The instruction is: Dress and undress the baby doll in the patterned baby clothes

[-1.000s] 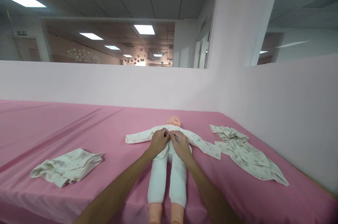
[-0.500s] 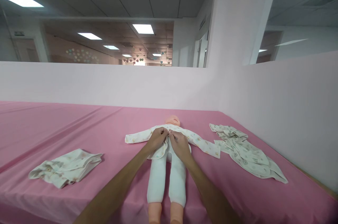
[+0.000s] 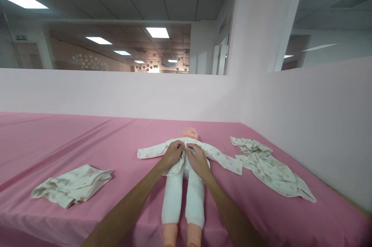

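Note:
A baby doll (image 3: 169,204) lies on its back with its feet toward me, its legs in white cloth. It wears a white printed baby shirt (image 3: 222,158) with both sleeves spread out sideways. Over the chest, my left hand (image 3: 174,152) pinches one front edge of the shirt. Close beside it, my right hand (image 3: 198,158) pinches the other front edge. The fingertips nearly meet at the middle of the chest. Whatever small fastening may lie between them is too small to make out.
On the left lies a folded printed baby garment (image 3: 72,185). Another printed garment (image 3: 273,169) lies crumpled on the right. A pink sheet (image 3: 122,208) covers the table, bounded by a white wall (image 3: 130,94) behind and one at the right.
The fingers have shifted very slightly at the shirt front, with a small gap between the fingertips now. Everything else is as before.

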{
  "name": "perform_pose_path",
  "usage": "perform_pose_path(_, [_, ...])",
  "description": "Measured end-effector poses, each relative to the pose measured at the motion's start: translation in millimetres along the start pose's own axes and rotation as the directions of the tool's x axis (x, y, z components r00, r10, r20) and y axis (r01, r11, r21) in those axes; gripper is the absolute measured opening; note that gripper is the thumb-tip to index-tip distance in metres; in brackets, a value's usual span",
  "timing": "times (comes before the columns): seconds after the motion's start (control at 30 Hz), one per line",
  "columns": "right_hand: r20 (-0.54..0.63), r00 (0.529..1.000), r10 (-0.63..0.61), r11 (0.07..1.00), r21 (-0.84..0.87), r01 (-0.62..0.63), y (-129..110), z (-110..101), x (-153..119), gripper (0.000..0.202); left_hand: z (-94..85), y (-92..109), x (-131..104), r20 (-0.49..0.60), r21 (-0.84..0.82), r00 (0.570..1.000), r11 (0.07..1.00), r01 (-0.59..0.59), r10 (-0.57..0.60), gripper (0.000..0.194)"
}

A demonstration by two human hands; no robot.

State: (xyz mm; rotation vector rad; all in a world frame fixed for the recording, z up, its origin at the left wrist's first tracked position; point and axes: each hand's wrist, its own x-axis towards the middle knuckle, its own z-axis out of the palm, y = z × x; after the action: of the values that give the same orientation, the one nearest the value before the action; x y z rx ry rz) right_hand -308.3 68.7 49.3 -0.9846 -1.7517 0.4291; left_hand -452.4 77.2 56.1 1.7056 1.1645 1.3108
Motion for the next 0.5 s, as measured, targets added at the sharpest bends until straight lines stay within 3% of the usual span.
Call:
perform_pose_path(0.13, [0.044,0.999,0.016,0.998,0.056,-0.019,-2,-6,-3,0.025,-3.3,14,-14,0.044,0.054,0.999,0.998,0.019,-0.021,0.023])
perform_pose_path(0.2, [-0.007,0.999,0.035,0.997,-0.066,-0.035,-3,-8,-11,0.027,-2.3,20,-23,0.034,0.217,0.999,0.976,-0.012,0.004,0.020])
perform_pose_path(0.33, [-0.078,0.996,0.040,0.950,-0.306,-0.062,-4,-11,-25,0.022,4.1,22,-40,-0.049,0.553,0.994,0.832,-0.055,0.098,0.003])
perform_pose_path(0.5, [-0.150,0.988,0.042,0.969,-0.236,-0.077,-12,-19,-27,0.015,6.4,20,-52,-0.062,0.586,0.994,0.809,-0.039,0.092,0.008])
